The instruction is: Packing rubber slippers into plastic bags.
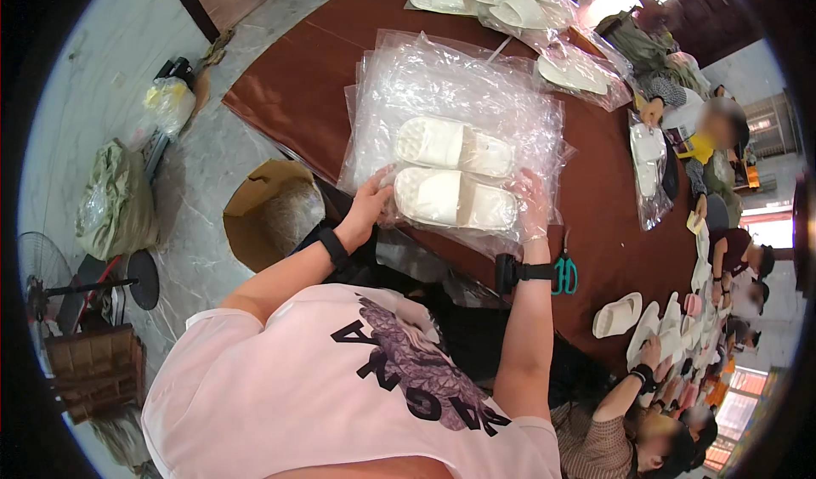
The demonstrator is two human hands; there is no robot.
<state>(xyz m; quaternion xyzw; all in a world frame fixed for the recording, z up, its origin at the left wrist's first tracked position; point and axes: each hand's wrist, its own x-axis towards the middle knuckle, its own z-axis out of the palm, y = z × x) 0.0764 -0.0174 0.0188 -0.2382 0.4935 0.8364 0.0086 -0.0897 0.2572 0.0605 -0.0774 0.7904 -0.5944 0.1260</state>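
A pair of white slippers lies side by side on a stack of clear plastic bags, open toes to the right. Clear film shows around the pair; whether they are inside the top bag I cannot tell. My left hand is at their heel end, fingers closed on the edge of a clear plastic bag. Against the toe end, my right hand has its fingers bent at the bag's film, partly blurred by its shine. Teal-handled scissors lie beside my right wrist.
The brown table curves away to the right. Bagged slippers are piled at its far side. An open cardboard box stands on the floor at left. Co-workers handle slippers and a bagged pair along the right.
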